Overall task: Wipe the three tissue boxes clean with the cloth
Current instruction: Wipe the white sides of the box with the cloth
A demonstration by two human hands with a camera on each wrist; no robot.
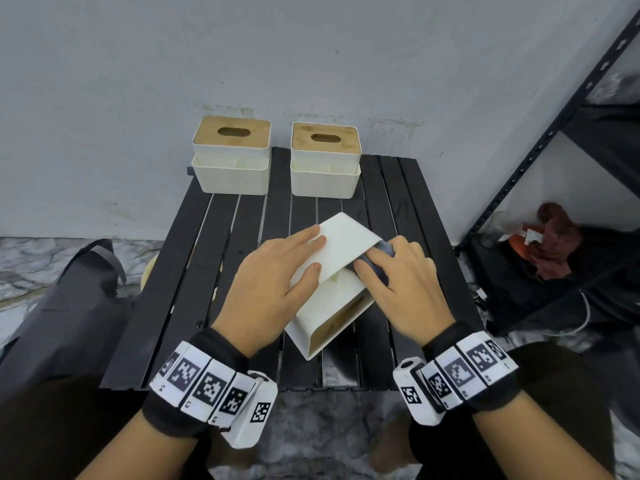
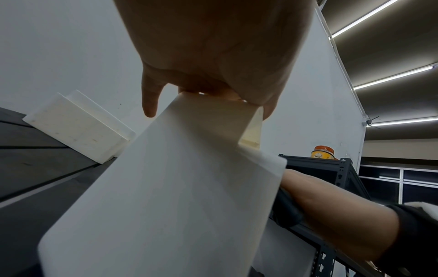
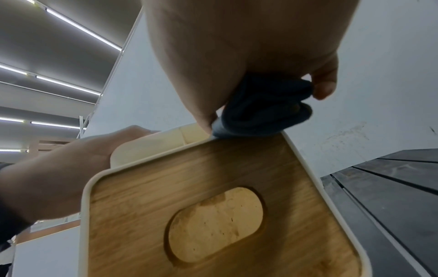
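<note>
Left hand [image 1: 273, 282] laid flat, fingers straight and spread, on the upturned white face of the near tissue box [image 1: 337, 268]; thumb along the box's near-left edge. Right hand [image 1: 401, 289] curled round a bunched dark blue cloth [image 1: 379, 258], pinching it between thumb and fingers and pressing it against the box's right side. Box tipped over on the black slatted table [image 1: 180, 289], tilted, long axis running from far-left to near-right, wooden lid [image 3: 213, 206] with its oval slot turned toward the person and downward. From the right wrist view, cloth [image 3: 263, 108] touching the lid's upper rim at the corner. Behind, at the table's far edge by the grey wall [image 1: 138, 81], two more tissue boxes standing upright, wooden lids up: left box [image 1: 231, 157] and right box [image 1: 325, 161], set side by side, apart. Off to the right, a black metal shelf rack [image 1: 540, 143].
</note>
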